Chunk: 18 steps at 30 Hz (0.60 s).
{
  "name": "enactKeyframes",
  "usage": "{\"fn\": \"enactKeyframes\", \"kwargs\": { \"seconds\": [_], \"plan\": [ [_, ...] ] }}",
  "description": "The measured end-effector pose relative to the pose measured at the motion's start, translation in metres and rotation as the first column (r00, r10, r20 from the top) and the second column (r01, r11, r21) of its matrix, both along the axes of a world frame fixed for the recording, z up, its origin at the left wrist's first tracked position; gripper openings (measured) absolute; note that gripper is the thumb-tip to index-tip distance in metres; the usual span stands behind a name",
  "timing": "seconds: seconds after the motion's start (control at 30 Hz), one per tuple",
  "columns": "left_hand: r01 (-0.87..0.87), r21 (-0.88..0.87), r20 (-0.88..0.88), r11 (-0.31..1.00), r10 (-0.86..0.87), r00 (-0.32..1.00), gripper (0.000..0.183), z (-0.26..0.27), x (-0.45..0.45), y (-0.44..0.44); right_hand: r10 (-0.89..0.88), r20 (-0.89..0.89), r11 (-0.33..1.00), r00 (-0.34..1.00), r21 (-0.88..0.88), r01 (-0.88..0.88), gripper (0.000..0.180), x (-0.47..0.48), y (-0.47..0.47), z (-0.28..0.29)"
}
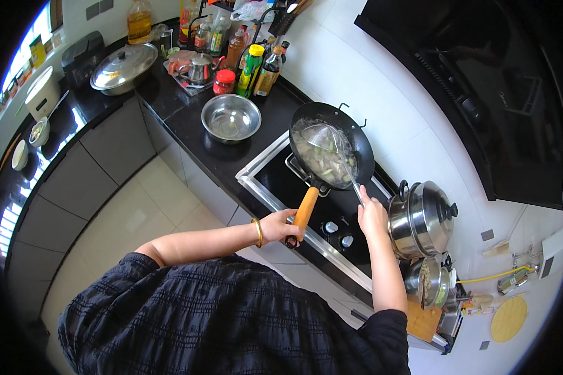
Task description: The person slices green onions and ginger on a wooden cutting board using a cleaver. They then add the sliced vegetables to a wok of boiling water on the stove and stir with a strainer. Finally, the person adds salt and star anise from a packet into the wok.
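Note:
My left hand (281,227) is wrapped around the wooden handle (306,208) of a dark wok (363,157), which sits tilted over the gas hob (277,176). Cloudy liquid with pale pieces and green bits (326,161) fills part of the wok. In my right hand (373,215) is the metal handle of a wire-mesh skimmer (322,137), its round mesh head inside the wok over the food. A bare stainless-steel bowl (231,117) stands on the black counter, left of the wok.
A tall steel steamer pot (420,220) stands close to my right forearm. Sauce bottles (268,72), a red-lidded jar (224,82) and a steel kettle (201,69) crowd the back counter. The range hood (469,89) overhangs at upper right. A lidded pan (124,68) rests in the corner.

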<state>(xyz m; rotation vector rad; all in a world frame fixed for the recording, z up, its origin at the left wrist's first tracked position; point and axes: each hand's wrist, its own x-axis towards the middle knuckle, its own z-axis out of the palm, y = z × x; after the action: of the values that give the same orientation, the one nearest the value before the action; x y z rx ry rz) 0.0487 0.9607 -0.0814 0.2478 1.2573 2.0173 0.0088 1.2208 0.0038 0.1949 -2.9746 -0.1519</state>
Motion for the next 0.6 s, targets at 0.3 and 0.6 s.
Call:
{"fn": "enactKeyframes", "kwargs": {
  "seconds": [0.3,0.6],
  "plan": [
    [0.058,-0.004,-0.025,0.998,-0.058,0.998,0.067,0.000,-0.002,-0.002,0.020,-0.049,0.999,0.999,-0.031,-0.021,0.052,0.063,0.029,0.074],
    [0.064,-0.068,-0.031,0.996,-0.066,0.997,0.071,0.003,-0.004,-0.003,-0.056,0.016,0.974,0.998,0.221,0.052,0.049,0.081,0.026,0.175]
  ]
}}
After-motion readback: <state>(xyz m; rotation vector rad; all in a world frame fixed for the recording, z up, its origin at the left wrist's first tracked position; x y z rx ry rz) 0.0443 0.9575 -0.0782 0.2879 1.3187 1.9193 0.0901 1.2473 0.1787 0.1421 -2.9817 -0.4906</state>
